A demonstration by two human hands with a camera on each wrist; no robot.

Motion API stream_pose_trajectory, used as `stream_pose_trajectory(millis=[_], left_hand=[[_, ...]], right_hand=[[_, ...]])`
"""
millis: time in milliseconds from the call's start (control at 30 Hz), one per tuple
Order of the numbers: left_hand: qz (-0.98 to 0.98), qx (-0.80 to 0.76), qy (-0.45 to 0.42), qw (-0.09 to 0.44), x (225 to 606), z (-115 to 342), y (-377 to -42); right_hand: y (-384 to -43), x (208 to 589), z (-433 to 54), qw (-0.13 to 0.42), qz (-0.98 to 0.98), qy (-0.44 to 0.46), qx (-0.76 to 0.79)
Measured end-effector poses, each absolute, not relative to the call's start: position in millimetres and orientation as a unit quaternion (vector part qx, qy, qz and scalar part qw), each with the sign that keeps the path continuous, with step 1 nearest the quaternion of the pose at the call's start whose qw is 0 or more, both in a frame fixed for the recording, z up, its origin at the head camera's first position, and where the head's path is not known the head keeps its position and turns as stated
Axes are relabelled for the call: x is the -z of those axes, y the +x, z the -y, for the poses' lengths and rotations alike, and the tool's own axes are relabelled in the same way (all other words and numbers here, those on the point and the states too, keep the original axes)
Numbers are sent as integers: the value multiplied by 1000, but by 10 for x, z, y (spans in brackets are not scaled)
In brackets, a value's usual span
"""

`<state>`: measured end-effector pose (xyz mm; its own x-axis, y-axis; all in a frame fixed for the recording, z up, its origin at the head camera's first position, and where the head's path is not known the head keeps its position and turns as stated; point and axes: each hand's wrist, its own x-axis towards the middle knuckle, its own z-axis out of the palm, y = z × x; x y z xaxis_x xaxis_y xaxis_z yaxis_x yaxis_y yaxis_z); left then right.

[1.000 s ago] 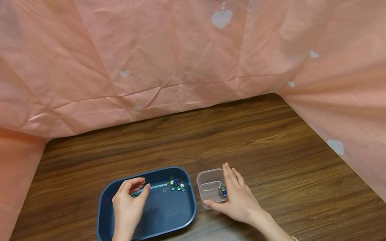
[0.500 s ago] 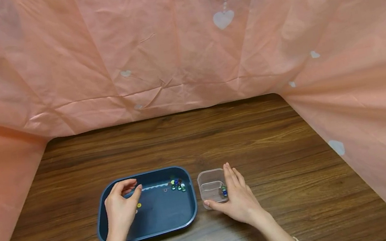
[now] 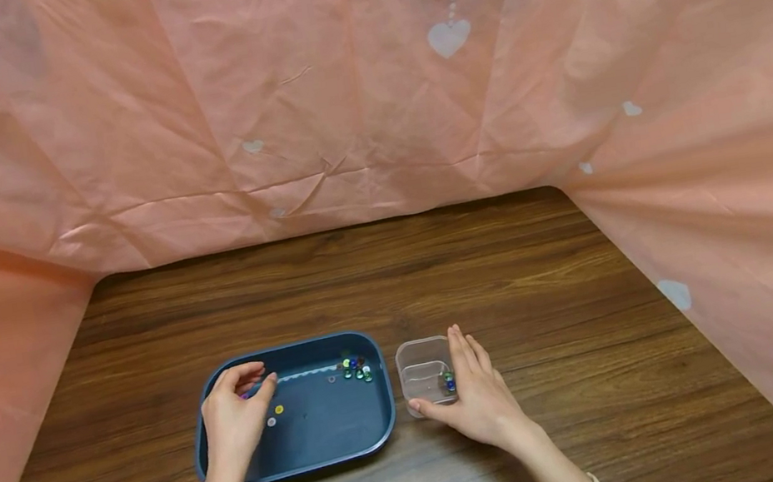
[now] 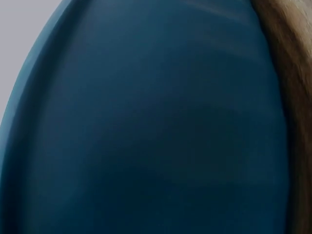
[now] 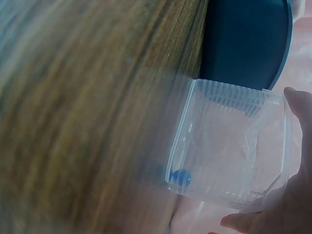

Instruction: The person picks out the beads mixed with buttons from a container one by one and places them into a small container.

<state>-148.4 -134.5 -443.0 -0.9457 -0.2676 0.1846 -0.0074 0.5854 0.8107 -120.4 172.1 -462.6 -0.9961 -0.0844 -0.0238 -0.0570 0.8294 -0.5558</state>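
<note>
In the head view my left hand (image 3: 234, 408) hangs over the left part of a blue tray (image 3: 335, 443), thumb and fingers apart. Something small and purple shows by its fingers; whether they touch it is unclear. A yellow bead-like piece (image 3: 279, 410) and a pale pink one (image 3: 272, 421) lie right of that hand. Several glass marbles (image 3: 357, 370) cluster in the tray's far right corner. My right hand (image 3: 483, 398) holds a clear plastic box (image 3: 419, 350), thumb along the near side, fingers along the right side. A blue marble (image 5: 181, 177) and a green one (image 3: 449, 376) lie inside.
Brown wood-grain table (image 3: 605, 375) lies under everything. A pink curtain (image 3: 348, 95) with white hearts encloses the back and sides. The tray and the box stand side by side with a narrow gap. The left wrist view shows mostly blue tray wall (image 4: 170, 97).
My left hand has moved left and slightly toward me over the tray, uncovering the yellow and pink pieces. My right hand and the box have stayed in place.
</note>
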Motion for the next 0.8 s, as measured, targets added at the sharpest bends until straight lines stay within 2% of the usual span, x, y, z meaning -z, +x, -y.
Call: stream_pose_trajectory(millis=[300,567,800], left_hand=[[888,431,82,136,4441,1437,-1495],[901,417,85,87,4415,1496,-1513],[907,408,80,66,4433,1552,-1523]], right_hand=[[-1193,4626,-1721,25,-955,-38,292],[-1201,4622,-1724,25,-956,-38,290],[-1200,4635,-1715,22,-956,-39,289]])
